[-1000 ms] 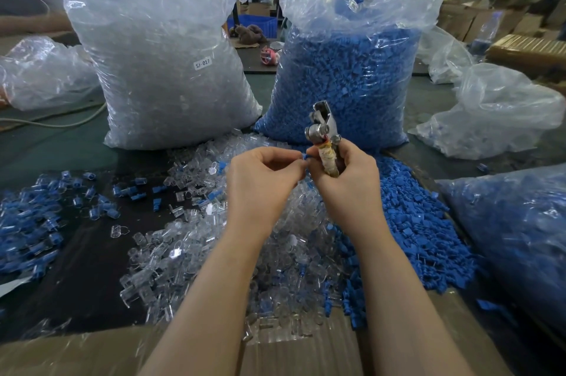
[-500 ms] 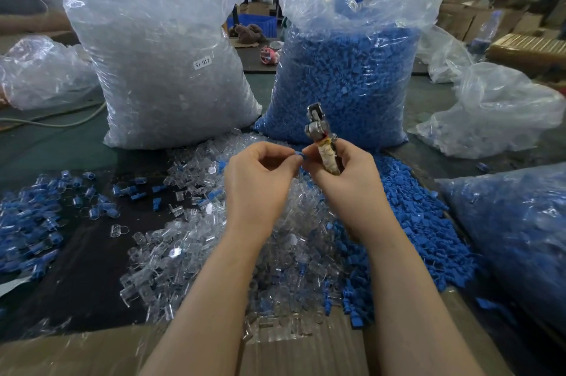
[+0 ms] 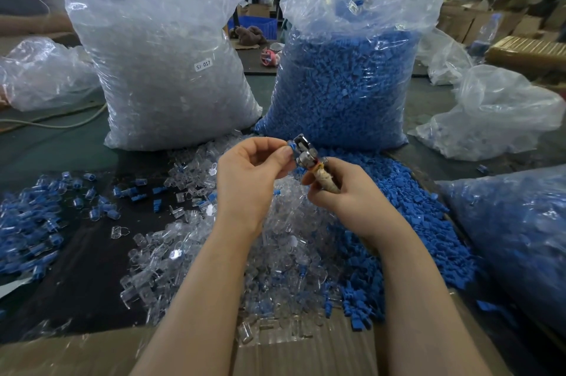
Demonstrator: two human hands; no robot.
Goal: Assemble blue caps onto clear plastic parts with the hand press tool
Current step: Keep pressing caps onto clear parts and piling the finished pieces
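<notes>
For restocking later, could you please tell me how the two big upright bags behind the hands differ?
The left bag holds clear plastic parts; the right bag holds blue caps. The left bag carries a small white label; no label shows on the right bag. The left bag stands slightly taller than the right bag. Both are clear plastic, open-topped and nearly full.

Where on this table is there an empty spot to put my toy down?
The best bare patch is the dark mat between the finished blue-capped pieces on the left and the clear parts pile. There is also green table left of the big clear bag. The middle and right are crowded with loose blue caps and bags.
</notes>
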